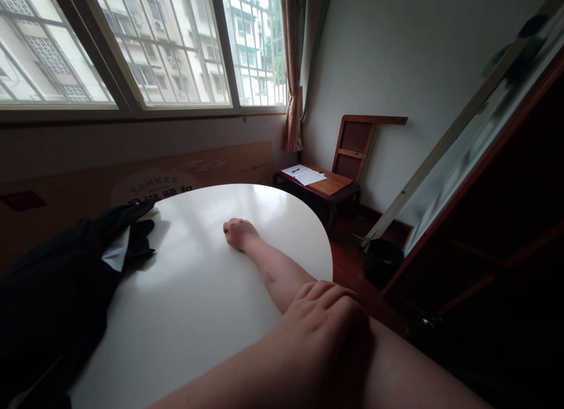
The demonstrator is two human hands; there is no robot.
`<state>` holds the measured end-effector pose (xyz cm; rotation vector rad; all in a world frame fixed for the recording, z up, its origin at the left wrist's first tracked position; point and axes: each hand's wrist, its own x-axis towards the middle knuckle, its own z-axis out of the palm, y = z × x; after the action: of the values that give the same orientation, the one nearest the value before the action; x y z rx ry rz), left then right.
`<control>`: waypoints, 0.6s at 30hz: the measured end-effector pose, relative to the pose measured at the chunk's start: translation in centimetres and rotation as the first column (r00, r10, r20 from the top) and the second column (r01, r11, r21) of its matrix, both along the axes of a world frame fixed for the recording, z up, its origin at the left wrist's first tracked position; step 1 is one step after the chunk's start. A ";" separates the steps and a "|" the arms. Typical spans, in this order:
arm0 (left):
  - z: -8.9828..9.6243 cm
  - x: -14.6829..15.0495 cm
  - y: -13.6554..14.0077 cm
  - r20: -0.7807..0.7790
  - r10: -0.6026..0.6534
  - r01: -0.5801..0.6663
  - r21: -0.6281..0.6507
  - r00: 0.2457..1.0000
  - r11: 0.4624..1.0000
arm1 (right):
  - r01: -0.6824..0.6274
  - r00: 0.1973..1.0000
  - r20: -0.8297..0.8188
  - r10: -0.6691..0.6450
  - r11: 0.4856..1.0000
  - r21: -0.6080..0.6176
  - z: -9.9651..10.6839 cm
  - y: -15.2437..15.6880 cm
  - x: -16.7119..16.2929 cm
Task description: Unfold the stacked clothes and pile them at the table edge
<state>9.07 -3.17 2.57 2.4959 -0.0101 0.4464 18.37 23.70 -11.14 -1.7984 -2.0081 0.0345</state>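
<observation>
My right arm (282, 274) stretches across the white round table (189, 315), with a reddish mark on the forearm. At its end my right hand (240, 234) is closed in a fist over the tabletop, and no object shows in it. My left hand (324, 312) lies across the right arm near the elbow, its fingers bent around it; the thumb and palm side are hidden. Dark cloth, seemingly a garment (66, 274), is heaped over the table's left edge, with a pale patch (118, 250) showing in it.
Beyond the table stands a low wooden table (341, 183) bearing white papers (304, 174) and a pen. A wooden panel (352, 141) leans behind it. A black bin (382, 259) sits on the floor at right. Printed cardboard (233, 162) lines the wall beneath the barred window (176, 44).
</observation>
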 end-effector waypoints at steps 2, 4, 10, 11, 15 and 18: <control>0.0 -0.2 0.0 -0.013 -0.005 0.005 0.039 1.000 0.999 | 0.000 1.000 0.000 0.000 1.000 0.000 0.0 0.0 0.0; -0.1 -0.3 -0.1 -0.009 0.002 -0.001 0.054 1.000 0.999 | 0.000 1.000 0.000 0.000 1.000 -0.002 0.0 0.0 0.0; 0.0 -0.3 0.0 -0.010 0.000 0.000 0.041 1.000 0.999 | -0.001 1.000 0.000 0.001 1.000 -0.007 -0.1 0.1 0.1; 0.0 -0.3 0.1 -0.013 -0.003 0.003 0.041 1.000 0.999 | -0.001 1.000 0.000 0.001 1.000 -0.007 -0.1 0.2 0.1; -0.2 -0.2 0.1 -0.022 -0.002 0.003 0.040 1.000 0.999 | 0.000 1.000 0.000 0.000 1.000 -0.002 -0.2 0.2 0.1; -0.3 0.0 0.0 -0.032 0.014 -0.013 0.013 0.999 1.000 | -0.001 1.000 -0.001 0.001 1.000 0.001 -0.1 0.1 0.1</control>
<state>9.08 -3.15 2.29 2.5164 0.0166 0.4134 18.46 23.78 -11.27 -1.7963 -2.0080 0.0356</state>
